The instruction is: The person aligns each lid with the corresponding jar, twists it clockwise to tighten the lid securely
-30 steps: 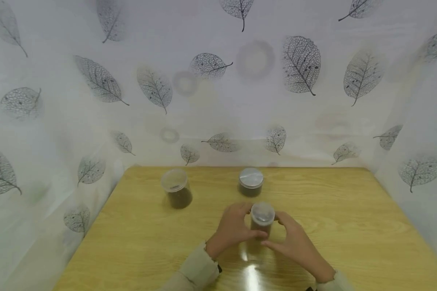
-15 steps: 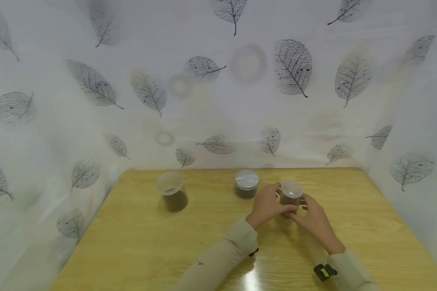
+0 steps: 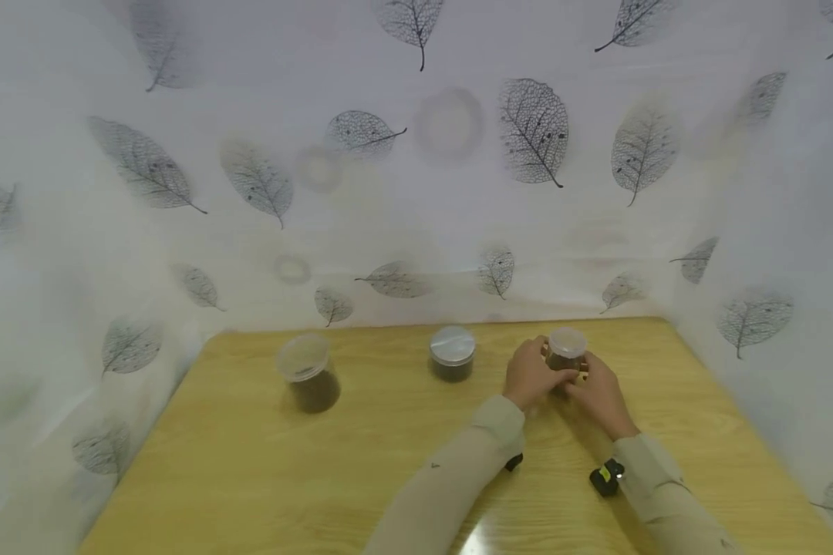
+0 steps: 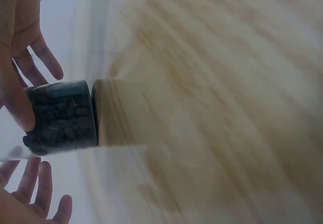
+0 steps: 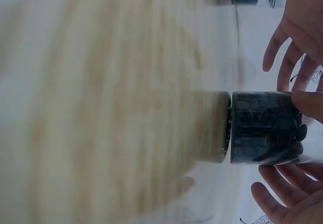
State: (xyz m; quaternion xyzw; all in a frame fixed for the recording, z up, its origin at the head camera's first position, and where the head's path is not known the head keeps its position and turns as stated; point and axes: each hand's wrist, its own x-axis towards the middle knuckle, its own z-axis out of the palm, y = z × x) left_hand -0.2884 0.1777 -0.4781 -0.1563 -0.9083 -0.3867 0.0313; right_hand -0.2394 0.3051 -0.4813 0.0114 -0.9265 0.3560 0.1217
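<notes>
Both hands are round a clear jar (image 3: 567,351) with a whitish translucent lid, at the far right of the table. Dark bean-like pieces (image 5: 265,125) fill the part seen in the wrist views. My left hand (image 3: 533,373) grips its left side, thumb across the front. On the right side my right hand (image 3: 600,393) holds it, thumb also toward the front. The jar is upright, its base at or barely above the tabletop; I cannot tell whether it touches. Left of it stands a silver-lidded jar (image 3: 452,354) with dark contents.
A taller clear jar (image 3: 310,374), part filled with dark contents, stands farther left on the glossy wooden table (image 3: 305,478). Leaf-patterned white sheeting (image 3: 403,208) rises behind the table's back edge and along both sides.
Both hands have carried the clear jar from the table's middle toward the back right, past the silver-lidded jar. The head view has shifted slightly to the right.
</notes>
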